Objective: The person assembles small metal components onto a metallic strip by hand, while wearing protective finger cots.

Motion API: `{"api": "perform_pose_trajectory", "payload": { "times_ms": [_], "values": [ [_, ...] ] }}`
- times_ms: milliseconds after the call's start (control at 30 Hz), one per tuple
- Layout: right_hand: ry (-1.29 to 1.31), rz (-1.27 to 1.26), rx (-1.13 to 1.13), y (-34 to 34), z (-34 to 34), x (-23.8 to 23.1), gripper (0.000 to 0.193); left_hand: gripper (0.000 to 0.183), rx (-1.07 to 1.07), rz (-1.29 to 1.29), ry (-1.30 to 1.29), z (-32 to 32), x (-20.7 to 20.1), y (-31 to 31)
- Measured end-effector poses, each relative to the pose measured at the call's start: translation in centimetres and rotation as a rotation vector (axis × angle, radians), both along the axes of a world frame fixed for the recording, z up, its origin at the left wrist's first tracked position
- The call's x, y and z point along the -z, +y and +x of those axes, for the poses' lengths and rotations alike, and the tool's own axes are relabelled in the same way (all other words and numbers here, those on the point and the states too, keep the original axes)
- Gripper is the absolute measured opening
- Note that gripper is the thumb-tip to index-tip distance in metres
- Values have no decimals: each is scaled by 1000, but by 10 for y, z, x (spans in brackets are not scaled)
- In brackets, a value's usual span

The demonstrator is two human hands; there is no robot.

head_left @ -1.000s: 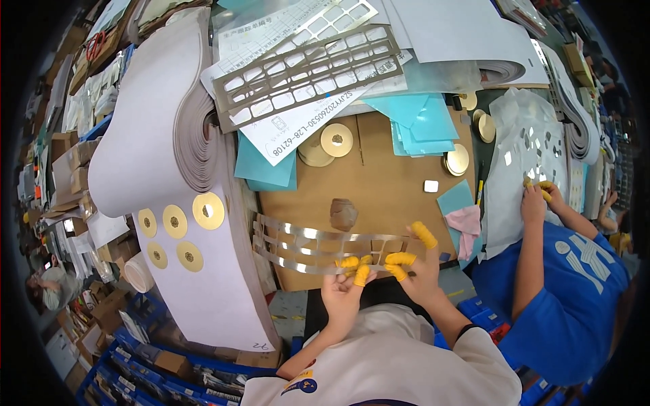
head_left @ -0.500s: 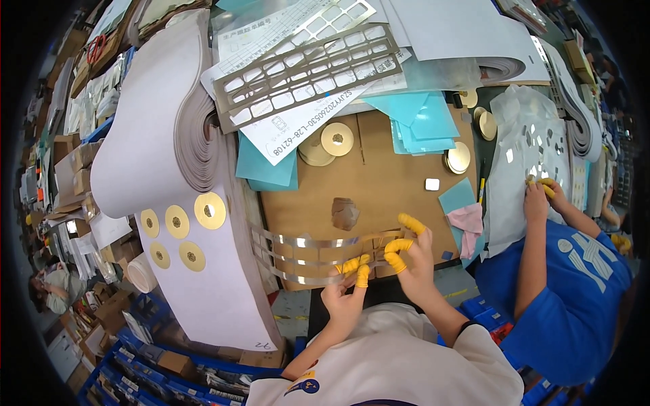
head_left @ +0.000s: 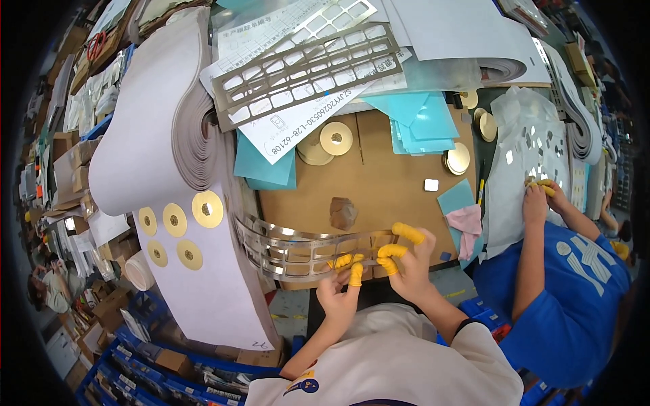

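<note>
- Metal grid strip, thin and bowed, is held up over the near edge of the brown board, right in front of the person; its left end reaches the side of the white sheet stack.
- Left hand has it near the lower right: thumb and a finger, both in yellow finger covers, pinch the metal between them.
- Right hand is at the strip's right end, forefinger stretched out toward the upper corner, the other covered tips bent close together; from where I stand I can't tell whether they grip the metal.
- Just beyond the strip, a brown irregular piece lies on the board.
- Farther right sit a small white square, a pink cloth and a pile of gold discs.
- Left of the board, five gold discs lie on the white stack, whose upper part curls over on itself.
- At the far side, light-blue sheets and a grey grid plate lie about, the plate on printed papers.
- To the right, a co-worker in a blue shirt works with yellow-covered fingers over clear plastic scattered with small shiny pieces.
</note>
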State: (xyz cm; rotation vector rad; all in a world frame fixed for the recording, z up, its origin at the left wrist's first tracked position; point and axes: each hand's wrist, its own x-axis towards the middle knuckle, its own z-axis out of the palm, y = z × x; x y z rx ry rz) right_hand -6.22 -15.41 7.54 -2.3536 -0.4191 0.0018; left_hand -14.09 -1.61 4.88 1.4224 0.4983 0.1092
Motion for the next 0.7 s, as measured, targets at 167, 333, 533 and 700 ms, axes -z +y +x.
{"api": "perform_pose_trajectory", "payload": {
  "times_ms": [167, 333, 533, 700],
  "values": [
    [325, 481, 180, -3, 2, 14, 13, 33, -53, -220, 11, 11, -17, 0],
    [540, 1050, 538, 5, 12, 13, 9, 33, -123, -188, -61, 14, -18, 3],
    [227, 185, 88, 20, 40, 47, 22, 34, -106, -78, -183, -9, -31, 7],
    [119, 45, 3, 50, 45, 54, 30, 47, 6, 9, -288, -7, -45, 12]
  ]
}}
